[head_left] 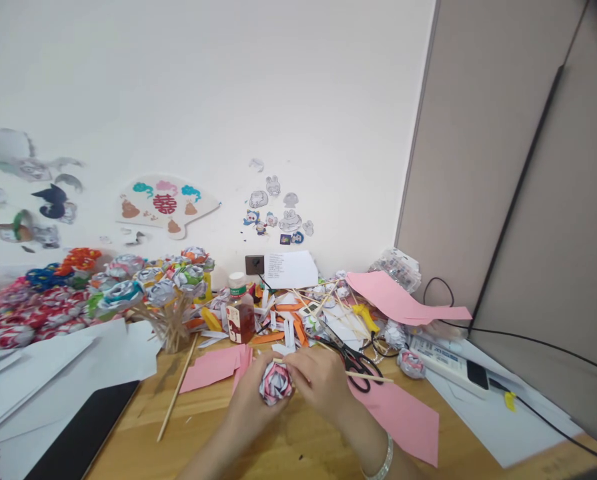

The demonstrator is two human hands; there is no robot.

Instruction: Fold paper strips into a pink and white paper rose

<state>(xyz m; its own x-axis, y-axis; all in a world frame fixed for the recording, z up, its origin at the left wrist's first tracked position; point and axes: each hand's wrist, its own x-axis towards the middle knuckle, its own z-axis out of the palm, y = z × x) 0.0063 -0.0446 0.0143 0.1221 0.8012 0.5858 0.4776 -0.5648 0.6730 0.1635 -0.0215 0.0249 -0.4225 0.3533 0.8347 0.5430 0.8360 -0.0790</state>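
Note:
A pink, white and grey folded-paper flower [276, 383] faces up between my two hands near the front of the table. My left hand [255, 393] is closed around its left side. My right hand [319, 381] has its fingers bent and pinched at the flower's upper right edge. A small pale end, perhaps of a stick, shows just above the flower; most of it is hidden. Black-handled scissors [358, 363] lie beyond my right hand, by a pink paper sheet [403, 417]. More pink paper [213, 369] lies left of my left hand.
A wooden stick [177, 390] and a black flat object [85, 433] lie left. Behind stand a bunch of paper flowers [161, 291] in a holder and a jar [240, 317]. Paper strips crowd the back. Right are a power strip [448, 367], cables and a loose paper flower [411, 364].

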